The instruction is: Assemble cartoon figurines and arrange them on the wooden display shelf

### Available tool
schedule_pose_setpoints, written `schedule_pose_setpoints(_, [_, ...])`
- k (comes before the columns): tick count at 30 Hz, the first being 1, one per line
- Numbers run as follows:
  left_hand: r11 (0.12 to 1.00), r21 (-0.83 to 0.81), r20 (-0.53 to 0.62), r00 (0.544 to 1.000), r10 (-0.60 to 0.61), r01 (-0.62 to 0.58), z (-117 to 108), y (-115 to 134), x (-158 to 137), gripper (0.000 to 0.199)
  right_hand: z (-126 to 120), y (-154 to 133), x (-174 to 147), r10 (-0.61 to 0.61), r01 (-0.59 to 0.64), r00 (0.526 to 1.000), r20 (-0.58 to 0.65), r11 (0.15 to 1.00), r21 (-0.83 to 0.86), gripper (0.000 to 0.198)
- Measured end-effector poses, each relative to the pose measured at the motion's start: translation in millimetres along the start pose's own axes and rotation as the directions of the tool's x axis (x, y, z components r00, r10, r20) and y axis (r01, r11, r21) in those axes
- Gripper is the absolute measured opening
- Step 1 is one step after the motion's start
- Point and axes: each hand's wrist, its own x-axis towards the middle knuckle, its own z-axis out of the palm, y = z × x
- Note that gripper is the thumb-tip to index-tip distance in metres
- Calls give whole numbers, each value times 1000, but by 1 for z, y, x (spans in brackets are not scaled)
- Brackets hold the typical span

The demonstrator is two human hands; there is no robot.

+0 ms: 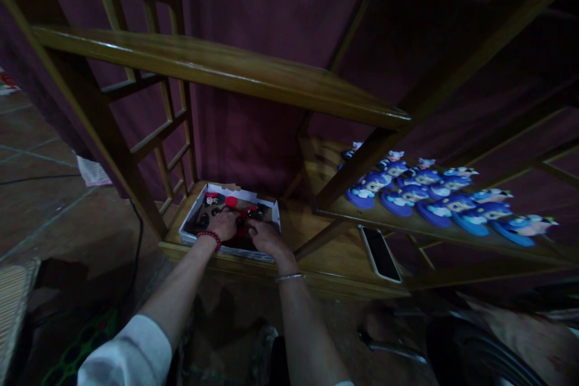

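White sleeve (129, 353) foremost, left hand (225, 226) and right hand (265, 237) bend over red and dark pieces (231, 201) in a box (253, 253) (pinching or not, I cannot tell) at the left end of the low shelf (330, 253), before maroon curtain (253, 132).

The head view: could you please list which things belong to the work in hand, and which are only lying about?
Seemingly in the work:
- box
- red and black pieces inside it
- left hand and right hand, both in the box

Seemingly lying about:
- phone
- cable on the floor
- blue figures, though a link is possible
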Motion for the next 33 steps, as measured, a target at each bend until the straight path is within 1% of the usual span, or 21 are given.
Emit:
schedule_pose_setpoints(3, [991,127,42,999,25,-30,2,6,-1,38,-1,-2,-1,10,-9,1000,8,999,-38,30])
schedule_pose_setpoints(6, [982,187,46,999,-13,4,2,12,-2,37,-2,-3,-2,2,-2,1000,8,998,-57,30])
schedule_pose_setpoints(10, [978,205,23,999,-39,33,4,15,-1,37,-1,-1,-1,-4,4,1000,4,999,-45,30])
schedule_pose_setpoints(15, [982,191,48,999,-1,-8,2,12,0,34,1,3,2,4,-4,1000,-21,1000,3,33])
schedule_pose_setpoints(18, [984,174,53,998,18,-27,-3,10,-3,41,1,3,2,-1,2,999,-35,1000,28,33])
schedule_pose_setpoints(21, [990,142,43,999,14,-20,-8,10,-6,47,0,2,1,-16,17,999,-46,999,39,33])
schedule_pose_setpoints(24, [995,97,18,1000,17,-18,-9,11,-6,46,0,1,0,-39,42,998,-58,998,51,33])
schedule_pose_setpoints(26, [998,50,3,999,39,-39,-9,14,-5,41,1,1,1,-49,53,997,-67,997,57,33])
schedule_pose_setpoints(30, [995,-48,-40,996,85,-87,-11,18,-2,34,1,1,4,-27,34,995,-93,997,76,37])
schedule_pose_setpoints(33, [987,-129,-64,994,84,-91,-11,20,-2,37,0,1,6,-12,26,993,-117,993,118,38])
